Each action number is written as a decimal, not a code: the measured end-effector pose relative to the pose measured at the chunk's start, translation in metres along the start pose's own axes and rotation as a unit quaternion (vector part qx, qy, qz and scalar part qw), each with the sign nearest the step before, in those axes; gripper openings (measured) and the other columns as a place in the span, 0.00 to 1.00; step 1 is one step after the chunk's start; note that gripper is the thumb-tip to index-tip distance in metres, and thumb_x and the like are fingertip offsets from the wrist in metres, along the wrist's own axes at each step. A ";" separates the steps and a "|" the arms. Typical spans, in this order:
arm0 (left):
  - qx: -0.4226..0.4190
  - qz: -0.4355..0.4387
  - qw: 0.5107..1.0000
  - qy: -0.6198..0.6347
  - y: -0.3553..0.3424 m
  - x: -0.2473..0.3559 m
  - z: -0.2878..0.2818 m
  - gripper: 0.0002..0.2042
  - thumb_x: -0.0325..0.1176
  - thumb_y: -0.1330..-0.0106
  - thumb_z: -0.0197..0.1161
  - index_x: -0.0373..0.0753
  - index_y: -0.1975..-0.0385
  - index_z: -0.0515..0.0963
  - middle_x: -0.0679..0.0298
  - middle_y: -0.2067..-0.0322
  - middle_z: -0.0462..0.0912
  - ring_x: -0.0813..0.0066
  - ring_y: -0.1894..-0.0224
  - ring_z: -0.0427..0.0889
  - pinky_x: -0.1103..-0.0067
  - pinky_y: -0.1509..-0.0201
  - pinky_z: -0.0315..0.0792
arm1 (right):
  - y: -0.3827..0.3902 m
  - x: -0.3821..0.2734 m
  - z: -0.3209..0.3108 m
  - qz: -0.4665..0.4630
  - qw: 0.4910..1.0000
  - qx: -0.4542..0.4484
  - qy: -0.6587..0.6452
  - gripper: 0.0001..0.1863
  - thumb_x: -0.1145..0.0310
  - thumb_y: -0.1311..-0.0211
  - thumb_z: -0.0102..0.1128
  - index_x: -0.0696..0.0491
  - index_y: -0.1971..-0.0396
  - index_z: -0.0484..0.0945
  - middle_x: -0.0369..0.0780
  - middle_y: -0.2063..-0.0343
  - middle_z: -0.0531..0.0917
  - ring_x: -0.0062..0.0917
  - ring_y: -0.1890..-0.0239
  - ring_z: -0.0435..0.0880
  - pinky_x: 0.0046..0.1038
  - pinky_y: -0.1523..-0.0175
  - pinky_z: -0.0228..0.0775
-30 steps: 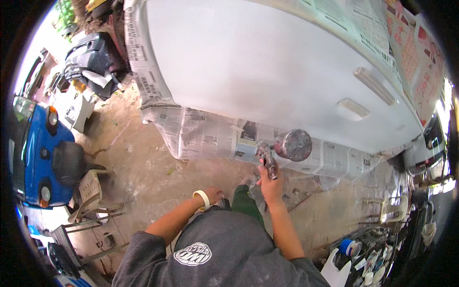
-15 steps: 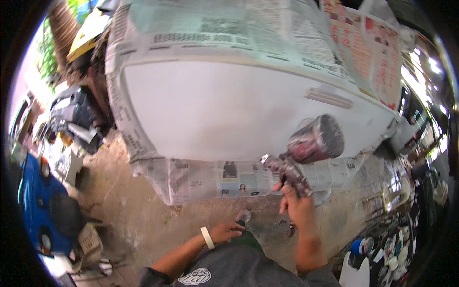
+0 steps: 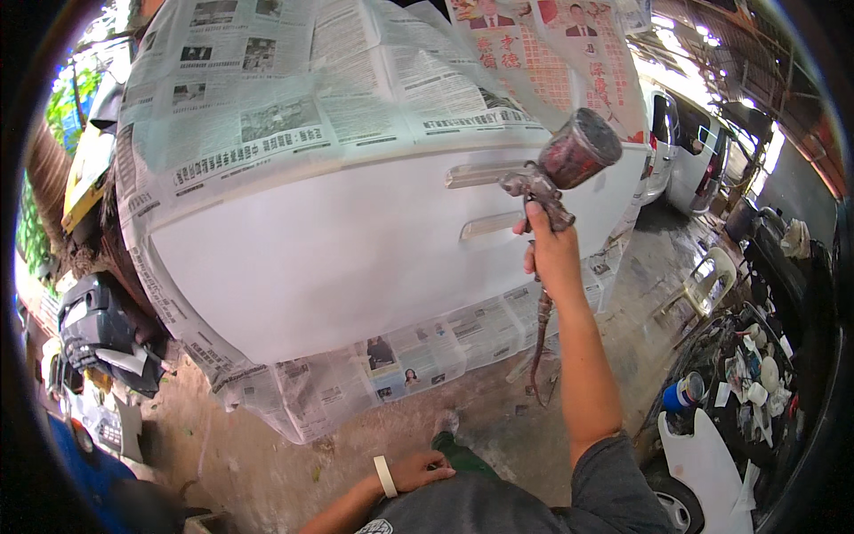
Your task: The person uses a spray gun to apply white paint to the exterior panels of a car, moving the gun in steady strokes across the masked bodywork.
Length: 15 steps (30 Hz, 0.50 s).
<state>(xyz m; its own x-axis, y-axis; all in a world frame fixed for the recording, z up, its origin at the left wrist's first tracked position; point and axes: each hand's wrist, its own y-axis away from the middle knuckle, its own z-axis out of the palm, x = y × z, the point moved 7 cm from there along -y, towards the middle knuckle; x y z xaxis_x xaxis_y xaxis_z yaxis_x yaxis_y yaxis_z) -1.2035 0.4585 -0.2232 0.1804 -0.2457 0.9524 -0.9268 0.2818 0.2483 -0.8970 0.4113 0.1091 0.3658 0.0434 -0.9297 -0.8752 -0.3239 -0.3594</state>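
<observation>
My right hand (image 3: 553,254) is closed around the handle of a paint-spattered spray gun (image 3: 536,189), held out at arm's length. A round, reddish-stained paint cup (image 3: 580,149) sits tilted on top of the gun, and a dark hose (image 3: 541,334) hangs below. Behind the gun stands a broad white panel (image 3: 311,245), bordered by newspaper masking (image 3: 356,116). Two pale strips, an upper strip (image 3: 485,174) and a lower strip (image 3: 491,226), lie on its right part. My left hand (image 3: 422,470) holds nothing and rests against my front at the waist, fingers loosely bent.
At right are a pale plastic chair (image 3: 707,283), a cluttered dark surface (image 3: 756,374), a white curved body part (image 3: 703,463) and a wheel (image 3: 676,507). A silver vehicle (image 3: 689,151) stands farther back. Left are a black plastic part (image 3: 98,311) and a blue object (image 3: 76,463).
My right hand has raised the spray gun up and away from me, extending my arm. The view has shifted right, revealing the lower strip. My left hand has stayed at my waist.
</observation>
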 end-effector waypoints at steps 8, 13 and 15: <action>0.006 -0.059 0.997 0.039 0.007 0.002 -0.004 0.20 0.50 0.27 0.59 0.37 0.52 0.80 0.57 0.54 0.83 0.65 0.49 0.80 0.70 0.42 0.72 | -0.005 -0.006 0.021 -0.018 0.998 -0.057 -0.014 0.22 0.49 0.29 0.57 0.56 0.59 0.73 0.36 0.74 0.78 0.17 0.90 0.69 0.23 0.85 0.59; 0.007 -0.053 0.997 0.056 0.002 -0.004 -0.004 0.21 0.50 0.27 0.58 0.37 0.49 0.78 0.58 0.52 0.82 0.63 0.47 0.80 0.68 0.40 0.72 | -0.012 -0.006 0.005 -0.008 1.000 -0.022 0.005 0.22 0.49 0.30 0.59 0.55 0.62 0.70 0.35 0.76 0.76 0.17 0.89 0.69 0.23 0.84 0.60; 0.007 -0.053 0.996 0.067 0.000 -0.004 -0.004 0.20 0.49 0.27 0.58 0.37 0.50 0.79 0.58 0.52 0.82 0.64 0.47 0.79 0.68 0.40 0.72 | -0.015 -0.004 -0.007 -0.004 1.000 -0.001 0.012 0.22 0.49 0.31 0.60 0.55 0.62 0.70 0.35 0.77 0.76 0.18 0.89 0.69 0.24 0.84 0.61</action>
<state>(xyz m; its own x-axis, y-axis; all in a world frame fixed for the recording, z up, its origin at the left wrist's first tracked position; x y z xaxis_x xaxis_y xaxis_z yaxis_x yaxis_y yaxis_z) -1.2029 0.4635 -0.2260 0.3195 -0.1476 0.9360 -0.9044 0.2474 0.3477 -0.8830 0.4098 0.1185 0.3796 0.0240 -0.9248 -0.8717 -0.3255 -0.3662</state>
